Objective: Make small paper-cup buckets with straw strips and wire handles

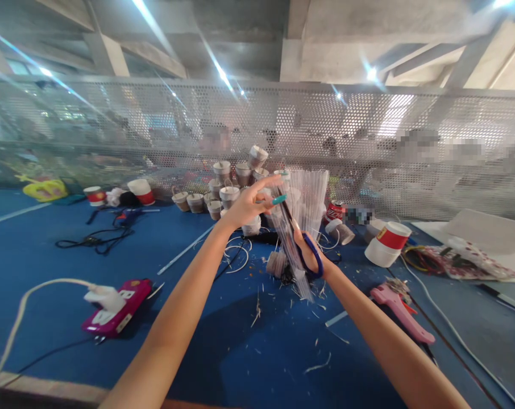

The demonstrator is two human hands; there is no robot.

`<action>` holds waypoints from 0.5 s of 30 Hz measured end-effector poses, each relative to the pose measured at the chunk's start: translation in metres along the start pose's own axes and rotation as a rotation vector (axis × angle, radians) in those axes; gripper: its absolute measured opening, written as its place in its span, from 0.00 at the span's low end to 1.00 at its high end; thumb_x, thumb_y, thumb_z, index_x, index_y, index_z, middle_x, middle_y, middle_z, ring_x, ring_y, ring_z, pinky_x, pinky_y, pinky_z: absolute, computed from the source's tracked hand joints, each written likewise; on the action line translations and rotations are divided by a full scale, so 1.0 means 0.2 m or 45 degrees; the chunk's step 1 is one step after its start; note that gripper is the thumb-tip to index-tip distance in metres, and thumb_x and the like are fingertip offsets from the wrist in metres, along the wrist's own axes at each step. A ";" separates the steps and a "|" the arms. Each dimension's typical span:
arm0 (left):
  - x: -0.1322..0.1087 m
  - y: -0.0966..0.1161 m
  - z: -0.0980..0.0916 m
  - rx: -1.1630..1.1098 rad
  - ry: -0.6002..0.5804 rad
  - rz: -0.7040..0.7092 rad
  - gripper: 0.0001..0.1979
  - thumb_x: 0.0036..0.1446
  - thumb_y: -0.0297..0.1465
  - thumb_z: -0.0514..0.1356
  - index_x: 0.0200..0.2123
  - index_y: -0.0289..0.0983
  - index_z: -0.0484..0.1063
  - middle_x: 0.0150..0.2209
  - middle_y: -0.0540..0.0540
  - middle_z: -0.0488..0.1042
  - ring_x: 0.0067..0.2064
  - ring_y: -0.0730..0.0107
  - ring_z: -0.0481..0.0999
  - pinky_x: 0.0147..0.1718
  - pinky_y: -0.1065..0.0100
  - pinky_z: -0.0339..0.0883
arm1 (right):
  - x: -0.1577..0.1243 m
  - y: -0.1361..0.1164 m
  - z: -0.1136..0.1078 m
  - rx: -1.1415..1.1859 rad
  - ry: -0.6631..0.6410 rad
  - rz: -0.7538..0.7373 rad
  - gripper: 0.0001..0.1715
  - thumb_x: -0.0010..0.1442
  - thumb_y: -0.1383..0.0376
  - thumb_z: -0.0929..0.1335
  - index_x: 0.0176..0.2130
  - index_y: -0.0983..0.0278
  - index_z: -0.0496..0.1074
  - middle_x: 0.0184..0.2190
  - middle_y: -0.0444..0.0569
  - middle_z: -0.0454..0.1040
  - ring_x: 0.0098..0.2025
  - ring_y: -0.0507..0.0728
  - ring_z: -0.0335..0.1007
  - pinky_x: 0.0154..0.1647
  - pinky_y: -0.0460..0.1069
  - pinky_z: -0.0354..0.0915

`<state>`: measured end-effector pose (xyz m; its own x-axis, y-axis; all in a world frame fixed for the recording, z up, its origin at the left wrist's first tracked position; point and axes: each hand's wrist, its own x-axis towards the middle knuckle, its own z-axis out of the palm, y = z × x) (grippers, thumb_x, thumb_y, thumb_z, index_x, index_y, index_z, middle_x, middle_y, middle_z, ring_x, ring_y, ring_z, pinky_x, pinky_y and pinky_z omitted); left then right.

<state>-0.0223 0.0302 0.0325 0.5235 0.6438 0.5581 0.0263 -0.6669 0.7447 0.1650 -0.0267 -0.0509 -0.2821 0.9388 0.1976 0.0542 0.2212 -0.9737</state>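
Note:
My right hand (307, 254) grips blue-handled scissors (311, 258), blades pointing up and left into a clear plastic bag of translucent straws (306, 201). My left hand (251, 201) is raised beside the bag's top, fingers partly stretched, pinching a small teal piece (279, 199) near the scissor tip. The bag stands above the blue work surface (240, 341), which is littered with thin white scraps.
A heap of small brown-and-white cups (225, 190) lies behind my hands. A pink glue gun (400, 309) lies at right, a magenta power strip (116, 307) with white plug at left. Red-banded white cups (387, 244), a red can (335, 210), cables and a perforated metal fence (368, 142) surround.

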 end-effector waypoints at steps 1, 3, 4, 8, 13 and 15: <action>0.00 -0.01 0.00 0.013 0.054 0.005 0.28 0.53 0.42 0.61 0.57 0.46 0.62 0.61 0.41 0.61 0.33 0.76 0.73 0.31 0.70 0.73 | -0.01 -0.01 0.00 -0.007 -0.019 0.000 0.37 0.49 0.32 0.58 0.19 0.62 0.55 0.09 0.37 0.52 0.10 0.46 0.48 0.09 0.42 0.47; 0.01 -0.02 0.00 0.063 0.178 0.015 0.23 0.54 0.42 0.61 0.52 0.41 0.67 0.56 0.41 0.68 0.32 0.76 0.73 0.29 0.72 0.72 | -0.01 -0.03 0.01 -0.022 -0.042 0.016 0.37 0.49 0.32 0.58 0.20 0.62 0.55 0.09 0.37 0.52 0.09 0.46 0.47 0.07 0.42 0.46; 0.02 -0.03 0.00 0.095 0.242 0.023 0.21 0.54 0.41 0.61 0.50 0.40 0.69 0.53 0.42 0.71 0.31 0.76 0.73 0.28 0.73 0.72 | -0.02 -0.04 0.01 -0.028 -0.049 0.024 0.37 0.49 0.32 0.58 0.20 0.62 0.55 0.09 0.37 0.52 0.09 0.46 0.47 0.07 0.42 0.46; 0.03 -0.05 -0.02 0.158 0.394 0.053 0.17 0.50 0.38 0.64 0.43 0.37 0.72 0.43 0.43 0.77 0.24 0.79 0.71 0.21 0.75 0.69 | -0.02 -0.05 0.02 -0.045 -0.072 0.041 0.38 0.47 0.31 0.58 0.20 0.62 0.56 0.09 0.37 0.53 0.09 0.45 0.47 0.07 0.41 0.46; 0.01 -0.04 -0.03 0.009 0.314 -0.031 0.24 0.45 0.36 0.67 0.47 0.38 0.71 0.48 0.42 0.75 0.19 0.84 0.66 0.19 0.74 0.70 | -0.02 -0.03 0.00 -0.041 -0.094 0.087 0.38 0.48 0.31 0.56 0.20 0.63 0.56 0.10 0.36 0.52 0.10 0.45 0.45 0.08 0.41 0.46; 0.01 -0.03 -0.04 0.003 0.262 -0.051 0.25 0.44 0.34 0.68 0.48 0.39 0.70 0.52 0.42 0.72 0.19 0.86 0.65 0.19 0.74 0.70 | -0.02 -0.03 -0.01 -0.048 -0.105 0.106 0.38 0.49 0.32 0.57 0.21 0.63 0.57 0.11 0.37 0.53 0.11 0.45 0.47 0.09 0.41 0.47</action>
<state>-0.0278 0.0382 0.0310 0.3367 0.7329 0.5912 0.0457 -0.6398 0.7672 0.1674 -0.0308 -0.0458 -0.3528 0.9298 0.1050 0.1158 0.1547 -0.9811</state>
